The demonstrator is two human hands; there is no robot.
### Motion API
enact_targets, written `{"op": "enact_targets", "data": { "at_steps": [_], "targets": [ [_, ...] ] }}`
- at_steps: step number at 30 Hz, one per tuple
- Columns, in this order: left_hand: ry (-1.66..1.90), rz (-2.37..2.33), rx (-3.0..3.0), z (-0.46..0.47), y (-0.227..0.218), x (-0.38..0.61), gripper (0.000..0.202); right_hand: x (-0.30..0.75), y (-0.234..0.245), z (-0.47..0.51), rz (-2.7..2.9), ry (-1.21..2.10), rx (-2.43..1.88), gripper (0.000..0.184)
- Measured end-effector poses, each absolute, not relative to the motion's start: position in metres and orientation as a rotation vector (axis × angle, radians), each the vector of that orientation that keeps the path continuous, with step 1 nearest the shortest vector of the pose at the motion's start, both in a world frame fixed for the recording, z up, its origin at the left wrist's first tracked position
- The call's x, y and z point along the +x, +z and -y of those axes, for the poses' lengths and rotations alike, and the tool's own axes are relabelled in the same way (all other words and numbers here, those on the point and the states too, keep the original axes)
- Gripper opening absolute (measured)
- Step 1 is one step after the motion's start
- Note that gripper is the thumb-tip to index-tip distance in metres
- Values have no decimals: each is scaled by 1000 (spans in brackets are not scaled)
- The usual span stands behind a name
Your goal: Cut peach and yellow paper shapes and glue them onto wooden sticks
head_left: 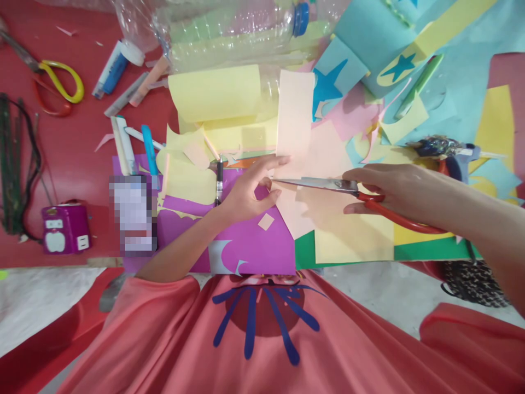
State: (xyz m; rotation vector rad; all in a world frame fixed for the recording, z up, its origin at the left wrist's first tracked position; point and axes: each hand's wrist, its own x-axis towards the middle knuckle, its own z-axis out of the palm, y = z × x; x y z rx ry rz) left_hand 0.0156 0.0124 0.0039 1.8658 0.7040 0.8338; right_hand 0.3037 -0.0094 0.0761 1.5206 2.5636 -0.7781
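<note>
My right hand point(394, 189) grips a pair of scissors point(328, 184) by its red handles, blades pointing left and nearly closed. The scissors' tip meets the curled fingers of my left hand point(256, 183). That hand's forefinger reaches over the edge of a pale pink paper strip point(294, 115), and its thumb lies lower, apart from it. Whatever its curled fingers pinch is too small to make out. Under the blades lies more pale paper point(348, 219). A small pale paper square point(266, 221) rests on the purple sheet point(262, 246) just below my left hand.
A phone point(133, 213), pens and a purple box-like object point(65, 229) lie at left. Yellow-and-red-handled scissors point(61, 82) are farther back. Plastic bottles point(229, 33) and a rolled yellow paper point(217, 93) stand behind. A glue gun point(455, 153) and blue star cutouts point(332, 82) are right.
</note>
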Motion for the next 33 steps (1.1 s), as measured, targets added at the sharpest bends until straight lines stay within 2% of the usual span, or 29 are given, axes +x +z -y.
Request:
{"op": "enact_targets", "data": {
  "at_steps": [16,18,23,30,33],
  "targets": [
    [812,-857,1782,-17,5,14,45,305,65,15,-2622,-648,1527,68],
    [836,-916,1770,-19,3,13,44,303,61,19,-2598,-559,1614,60],
    [912,-1026,1808,-20,1,13,39,300,52,33,-2455,-396,1757,27],
    [926,-1112,1743,-17,6,16,37,299,60,36,-2451,-293,1716,39],
    [919,-1100,1741,-17,7,16,38,290,77,34,-2327,-185,1861,37]
  ]
}}
